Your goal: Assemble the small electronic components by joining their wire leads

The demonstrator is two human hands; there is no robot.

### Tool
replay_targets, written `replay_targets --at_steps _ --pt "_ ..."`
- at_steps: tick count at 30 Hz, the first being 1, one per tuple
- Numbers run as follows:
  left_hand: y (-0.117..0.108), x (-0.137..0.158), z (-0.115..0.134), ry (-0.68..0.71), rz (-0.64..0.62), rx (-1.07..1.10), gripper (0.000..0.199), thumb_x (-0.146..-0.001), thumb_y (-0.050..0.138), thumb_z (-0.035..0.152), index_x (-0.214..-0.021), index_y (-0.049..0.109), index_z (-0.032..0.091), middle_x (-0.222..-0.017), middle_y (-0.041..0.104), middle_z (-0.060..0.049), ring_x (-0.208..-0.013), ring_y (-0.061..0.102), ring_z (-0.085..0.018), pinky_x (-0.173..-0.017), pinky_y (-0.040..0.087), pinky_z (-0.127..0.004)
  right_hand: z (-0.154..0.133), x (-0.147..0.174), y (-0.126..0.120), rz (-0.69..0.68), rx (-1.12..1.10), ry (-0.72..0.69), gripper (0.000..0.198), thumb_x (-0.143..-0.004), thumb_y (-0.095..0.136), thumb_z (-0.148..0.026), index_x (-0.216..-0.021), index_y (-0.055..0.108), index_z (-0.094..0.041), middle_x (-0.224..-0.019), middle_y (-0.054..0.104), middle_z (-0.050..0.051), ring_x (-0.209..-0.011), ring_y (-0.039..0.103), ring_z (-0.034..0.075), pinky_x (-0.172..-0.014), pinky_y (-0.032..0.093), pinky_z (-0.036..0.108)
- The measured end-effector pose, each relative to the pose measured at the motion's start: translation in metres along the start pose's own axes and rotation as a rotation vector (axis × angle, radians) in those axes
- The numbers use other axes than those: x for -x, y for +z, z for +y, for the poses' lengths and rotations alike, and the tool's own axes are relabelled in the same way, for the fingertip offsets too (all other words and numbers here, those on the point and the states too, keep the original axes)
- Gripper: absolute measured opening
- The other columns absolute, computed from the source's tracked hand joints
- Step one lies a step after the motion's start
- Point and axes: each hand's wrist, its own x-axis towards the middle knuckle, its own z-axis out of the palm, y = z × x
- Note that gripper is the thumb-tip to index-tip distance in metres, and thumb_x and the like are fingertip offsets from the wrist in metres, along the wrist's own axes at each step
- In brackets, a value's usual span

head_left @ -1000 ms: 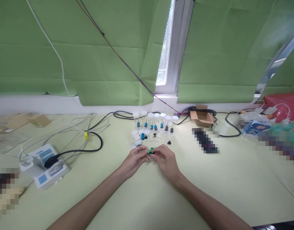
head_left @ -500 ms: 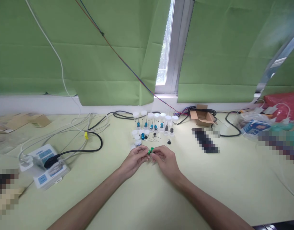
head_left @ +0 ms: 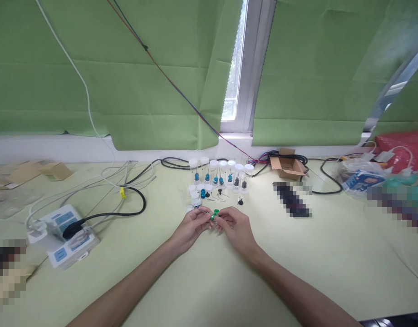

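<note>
At a pale green bench (head_left: 195, 290), your left hand (head_left: 195, 222) and right hand (head_left: 234, 225) meet at the fingertips, each pinching a small, shiny green part (head_left: 216, 212) between thumb and fingers. The part sits between the two hands, half covered, so whether it is one piece or two cannot be told. Just beyond lie a small blue rounded piece (head_left: 203, 194) and a small round black piece (head_left: 240, 202); farther back stands a row of clear plastic tubes with white caps (head_left: 214, 172). Work so small likely calls for a light, even pinch from both sides, wrists steadied and fingers clear of your line of sight; squeezed too hard, it could slip away.
</note>
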Motion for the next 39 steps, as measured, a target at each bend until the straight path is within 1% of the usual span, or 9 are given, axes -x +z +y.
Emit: replay_targets --at_steps 6,11,16,21,26,28,39 --pt "-0.0013 -0.001 -0.0006 0.0 -0.01 -0.003 0.016 -0.078 0.076 0.023 -0.086 0.065 0.014 -0.076 0.066 -0.003 -0.069 0.062 -0.012 -0.072 0.051 -0.024 0.0002 0.0001 -0.0002 -0.009 0.027 -0.009 0.014 -0.085 0.065 -0.032 -0.084 0.066 -0.018 -0.081 0.062 0.003 -0.06 0.065 0.015 -0.058 0.058 0.03" --pt "-0.0022 -0.0011 -0.0019 -0.005 0.003 -0.005 0.018 -0.078 0.076 0.024 -0.088 0.064 0.015 -0.078 0.068 -0.003 -0.073 0.064 -0.013 -0.074 0.051 -0.025 0.0007 0.0004 0.0014 -0.029 -0.005 0.009 0.013 -0.085 0.064 -0.03 -0.084 0.065 -0.018 -0.081 0.063 0.004 -0.061 0.066 0.016 -0.058 0.058 0.03" --pt "-0.003 -0.0013 -0.0031 -0.012 0.004 0.0 0.02 -0.077 0.077 0.024 -0.089 0.064 0.015 -0.078 0.068 -0.003 -0.072 0.065 -0.014 -0.074 0.051 -0.026 0.0014 0.0003 0.002 -0.045 -0.041 0.029 0.013 -0.085 0.064 -0.031 -0.084 0.065 -0.018 -0.075 0.065 0.003 -0.061 0.066 0.017 -0.059 0.058 0.031" --pt "-0.0018 -0.001 -0.0035 -0.01 0.008 0.003 0.02 -0.077 0.077 0.023 -0.089 0.064 0.014 -0.078 0.068 -0.004 -0.075 0.065 -0.014 -0.074 0.052 -0.027 0.0019 0.0004 0.0019 -0.036 -0.061 0.021 0.015 -0.085 0.064 -0.034 -0.085 0.065 -0.018 -0.075 0.066 0.003 -0.061 0.066 0.017 -0.061 0.058 0.031" --pt "-0.0015 -0.0015 -0.0032 -0.02 0.001 0.004 0.019 -0.077 0.077 0.023 -0.089 0.064 0.014 -0.078 0.068 -0.004 -0.074 0.065 -0.014 -0.075 0.051 -0.027 0.0005 0.0007 0.001 -0.025 0.0 0.034 0.014 -0.084 0.064 -0.031 -0.085 0.067 -0.018 -0.078 0.067 0.005 -0.064 0.066 0.017 -0.061 0.056 0.031" --pt "-0.0021 -0.0017 -0.003 -0.025 0.001 0.002 0.019 -0.077 0.077 0.022 -0.089 0.064 0.014 -0.077 0.067 -0.003 -0.073 0.064 -0.013 -0.075 0.051 -0.026 -0.0004 0.0001 0.0005 -0.021 0.014 0.044 0.013 -0.084 0.064 -0.03 -0.084 0.067 -0.017 -0.078 0.067 0.005 -0.064 0.065 0.017 -0.061 0.055 0.03" --pt "-0.002 -0.0013 -0.0018 -0.025 -0.014 -0.023 0.018 -0.078 0.076 0.024 -0.088 0.064 0.015 -0.077 0.066 -0.003 -0.071 0.062 -0.013 -0.073 0.049 -0.026 -0.0011 -0.0016 -0.0013 -0.047 -0.092 0.141 0.02 -0.081 0.067 -0.036 -0.081 0.067 -0.016 -0.068 0.067 0.004 -0.057 0.062 0.016 -0.054 0.051 0.028"
